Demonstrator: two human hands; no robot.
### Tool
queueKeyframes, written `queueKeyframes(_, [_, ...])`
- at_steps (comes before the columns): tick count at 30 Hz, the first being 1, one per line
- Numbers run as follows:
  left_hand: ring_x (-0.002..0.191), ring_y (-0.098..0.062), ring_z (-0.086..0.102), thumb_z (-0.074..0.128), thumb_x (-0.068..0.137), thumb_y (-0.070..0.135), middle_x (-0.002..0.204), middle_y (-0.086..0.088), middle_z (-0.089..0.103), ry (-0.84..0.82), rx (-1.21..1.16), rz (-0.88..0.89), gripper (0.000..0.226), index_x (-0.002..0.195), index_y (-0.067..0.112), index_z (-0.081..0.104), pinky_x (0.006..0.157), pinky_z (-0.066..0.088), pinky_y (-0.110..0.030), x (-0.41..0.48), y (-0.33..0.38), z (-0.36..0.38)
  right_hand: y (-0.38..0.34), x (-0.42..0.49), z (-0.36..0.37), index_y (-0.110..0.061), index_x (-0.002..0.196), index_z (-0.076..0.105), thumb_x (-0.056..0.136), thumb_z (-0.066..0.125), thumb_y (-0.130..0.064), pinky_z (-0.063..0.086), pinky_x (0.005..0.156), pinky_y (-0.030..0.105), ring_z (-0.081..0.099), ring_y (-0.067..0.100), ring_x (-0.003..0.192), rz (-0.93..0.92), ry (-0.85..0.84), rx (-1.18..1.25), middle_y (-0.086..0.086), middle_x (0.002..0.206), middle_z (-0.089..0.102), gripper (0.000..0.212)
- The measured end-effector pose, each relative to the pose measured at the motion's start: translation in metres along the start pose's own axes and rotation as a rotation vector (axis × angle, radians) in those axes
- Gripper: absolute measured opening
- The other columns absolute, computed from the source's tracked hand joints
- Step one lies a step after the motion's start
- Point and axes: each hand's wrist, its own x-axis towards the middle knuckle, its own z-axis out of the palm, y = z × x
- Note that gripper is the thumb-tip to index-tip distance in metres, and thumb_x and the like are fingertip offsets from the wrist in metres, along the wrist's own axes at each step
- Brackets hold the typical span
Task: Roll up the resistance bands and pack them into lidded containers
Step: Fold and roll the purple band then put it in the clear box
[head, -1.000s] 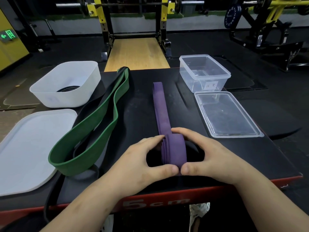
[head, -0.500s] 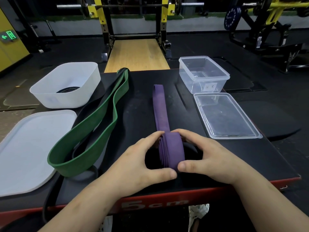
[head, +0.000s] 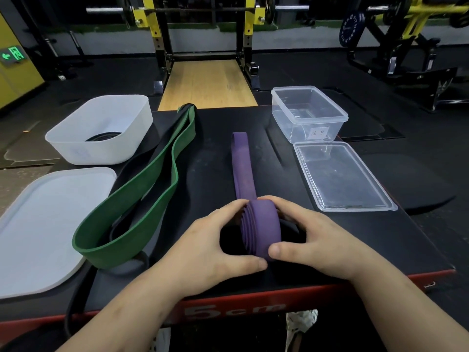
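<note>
A purple resistance band point(head: 261, 227) lies on the black mat, its near end wound into a thick roll and its flat tail running away from me. My left hand point(head: 210, 250) grips the roll from the left, thumb at the front and fingers curled over the back. My right hand point(head: 317, 240) grips it from the right in the same way. A green band point(head: 142, 196) lies loose and unrolled to the left, over a black band point(head: 127, 224). A clear container point(head: 308, 114) stands open at the back right, its clear lid point(head: 340, 176) flat in front of it.
A white tub point(head: 101, 128) at the back left holds a rolled black band point(head: 102, 136); its white lid point(head: 43, 224) lies in front of it. The mat's red front edge point(head: 253, 303) runs close under my wrists. Gym racks and a wooden platform stand beyond.
The purple roll has advanced a little away from me and grown thicker, and the flat tail has become shorter. Both hands stayed on the roll.
</note>
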Motion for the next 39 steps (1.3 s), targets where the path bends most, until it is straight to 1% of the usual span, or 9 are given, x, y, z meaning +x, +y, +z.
queueKeyframes(3, [0.128, 0.016, 0.047, 0.081, 0.060, 0.071, 0.137, 0.031, 0.057, 0.006, -0.024, -0.030, 0.102, 0.150, 0.043, 0.043, 0.112, 0.041, -0.026, 0.000, -0.001, -0.001, 0.001, -0.002, -0.001, -0.060, 0.148, 0.037, 0.072, 0.088, -0.048, 0.035, 0.120, 0.035, 0.044, -0.006, 0.140, 0.032, -0.012, -0.042, -0.031, 0.146, 0.052, 0.092])
queueKeyframes(9, [0.133, 0.010, 0.045, 0.086, 0.059, 0.066, 0.142, 0.030, 0.052, -0.037, -0.004, -0.019, 0.107, 0.151, 0.051, 0.034, 0.114, 0.039, -0.030, -0.002, -0.001, -0.001, -0.003, 0.000, -0.001, -0.051, 0.138, 0.054, 0.083, 0.084, -0.021, 0.042, 0.110, 0.023, 0.055, 0.002, 0.133, -0.009, -0.018, 0.018, -0.020, 0.138, 0.063, 0.069])
queueKeyframes(13, [0.126, 0.011, 0.049, 0.084, 0.061, 0.066, 0.135, 0.030, 0.056, 0.000, 0.018, -0.026, 0.099, 0.148, 0.047, 0.041, 0.110, 0.043, -0.028, -0.001, 0.001, -0.002, 0.001, -0.001, 0.001, -0.056, 0.149, 0.038, 0.073, 0.086, -0.047, 0.036, 0.119, 0.032, 0.045, -0.005, 0.140, 0.033, -0.009, -0.038, -0.027, 0.146, 0.054, 0.090])
queueKeyframes(15, [0.124, 0.011, 0.052, 0.081, 0.062, 0.071, 0.132, 0.030, 0.059, 0.003, 0.008, -0.033, 0.094, 0.145, 0.045, 0.045, 0.108, 0.046, -0.029, -0.002, 0.001, -0.002, 0.001, -0.002, 0.001, -0.060, 0.148, 0.035, 0.070, 0.090, -0.045, 0.035, 0.119, 0.031, 0.043, -0.009, 0.139, 0.042, -0.022, -0.064, -0.031, 0.146, 0.052, 0.097])
queueKeyframes(24, [0.135, 0.009, 0.042, 0.072, 0.058, 0.086, 0.146, 0.031, 0.045, -0.045, 0.052, -0.026, 0.105, 0.150, 0.050, 0.036, 0.114, 0.040, -0.031, -0.005, -0.003, -0.008, -0.003, -0.001, 0.004, -0.063, 0.149, 0.031, 0.076, 0.081, -0.054, 0.034, 0.121, 0.038, 0.041, -0.004, 0.142, 0.049, -0.014, -0.137, -0.028, 0.147, 0.051, 0.089])
queueKeyframes(28, [0.134, 0.000, 0.049, 0.081, 0.062, 0.077, 0.144, 0.024, 0.053, -0.057, -0.008, -0.020, 0.100, 0.149, 0.048, 0.041, 0.112, 0.043, -0.035, -0.005, -0.006, -0.007, -0.004, -0.001, 0.005, -0.055, 0.150, 0.035, 0.081, 0.086, -0.031, 0.035, 0.120, 0.027, 0.045, -0.010, 0.138, 0.043, -0.042, -0.093, -0.030, 0.145, 0.054, 0.089])
queueKeyframes(33, [0.132, 0.003, 0.050, 0.083, 0.064, 0.073, 0.141, 0.027, 0.054, -0.047, -0.019, -0.016, 0.097, 0.148, 0.049, 0.040, 0.112, 0.043, -0.033, -0.004, -0.004, -0.008, -0.006, 0.004, 0.006, -0.055, 0.152, 0.034, 0.079, 0.080, -0.047, 0.034, 0.121, 0.036, 0.045, -0.006, 0.140, 0.062, -0.040, -0.107, -0.025, 0.146, 0.055, 0.087])
queueKeyframes(36, [0.129, 0.008, 0.050, 0.091, 0.065, 0.053, 0.137, 0.030, 0.055, -0.041, -0.022, 0.001, 0.099, 0.147, 0.053, 0.037, 0.111, 0.042, -0.030, -0.005, -0.001, -0.009, -0.008, 0.005, 0.006, -0.054, 0.149, 0.038, 0.080, 0.079, -0.044, 0.035, 0.119, 0.031, 0.045, -0.009, 0.138, 0.047, -0.032, -0.109, -0.030, 0.143, 0.055, 0.081])
queueKeyframes(39, [0.132, 0.002, 0.050, 0.089, 0.063, 0.058, 0.140, 0.027, 0.055, -0.024, 0.000, 0.000, 0.101, 0.148, 0.055, 0.035, 0.113, 0.041, -0.033, -0.005, -0.004, -0.007, -0.007, 0.005, 0.006, -0.053, 0.151, 0.036, 0.078, 0.077, -0.048, 0.035, 0.119, 0.031, 0.044, -0.010, 0.137, 0.041, -0.030, -0.120, -0.032, 0.144, 0.054, 0.083])
